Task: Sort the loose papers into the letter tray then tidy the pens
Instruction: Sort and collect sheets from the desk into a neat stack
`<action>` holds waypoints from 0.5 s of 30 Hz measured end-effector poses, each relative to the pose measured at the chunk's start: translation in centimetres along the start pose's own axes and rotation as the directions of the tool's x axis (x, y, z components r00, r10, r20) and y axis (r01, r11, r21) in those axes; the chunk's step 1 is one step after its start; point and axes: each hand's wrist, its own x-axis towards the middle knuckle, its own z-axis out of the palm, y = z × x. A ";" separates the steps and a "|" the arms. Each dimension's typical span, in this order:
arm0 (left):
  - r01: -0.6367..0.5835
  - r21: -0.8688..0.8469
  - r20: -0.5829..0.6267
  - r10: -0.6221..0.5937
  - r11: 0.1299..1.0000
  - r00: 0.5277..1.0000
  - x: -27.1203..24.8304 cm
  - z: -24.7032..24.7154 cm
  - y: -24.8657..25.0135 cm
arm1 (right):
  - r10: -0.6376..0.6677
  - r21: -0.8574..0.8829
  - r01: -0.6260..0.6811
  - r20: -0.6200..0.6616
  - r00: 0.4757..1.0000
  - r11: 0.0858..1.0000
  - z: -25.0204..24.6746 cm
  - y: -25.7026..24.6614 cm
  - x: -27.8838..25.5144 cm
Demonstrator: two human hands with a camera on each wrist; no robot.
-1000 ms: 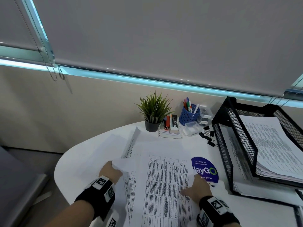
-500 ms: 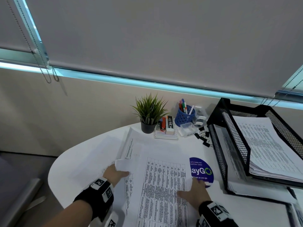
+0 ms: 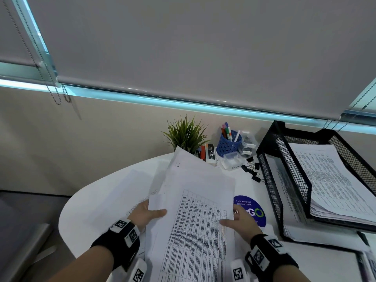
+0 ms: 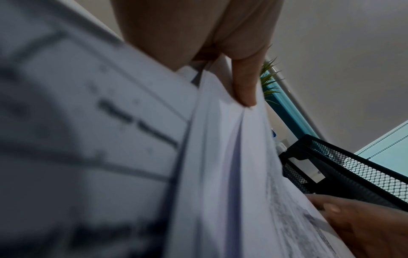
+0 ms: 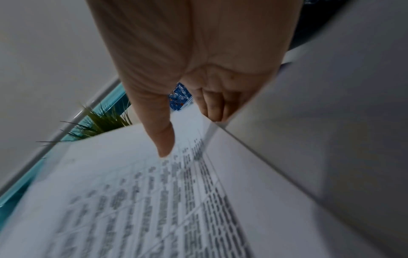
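Left hand [image 3: 144,215] and right hand [image 3: 241,222] pinch opposite edges of limp, light printed sheets [image 3: 195,216], left of the mesh letter tray [image 3: 270,180]; support both sides.

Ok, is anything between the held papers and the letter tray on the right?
Nothing visible. The papers, gripped by the left hand and right hand, face bare table up to the letter tray. The binder clips lie further back.

- My right hand [image 5: 187,69] pinches the printed papers [image 5: 143,200] at their edge, thumb [image 5: 163,139] on top, fingers [image 5: 212,104] underneath.
- The text on the sheets is blurred.
- Beyond the papers I see a green plant [image 5: 103,122] and a bit of blue pen cup [image 5: 178,97].
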 end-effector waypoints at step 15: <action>-0.017 -0.051 0.062 0.021 0.999 0.998 0.3 -0.2 1.1 | 0.049 0.280 -0.145 0.323 0.945 0.949 -3.0 0.2 -0.2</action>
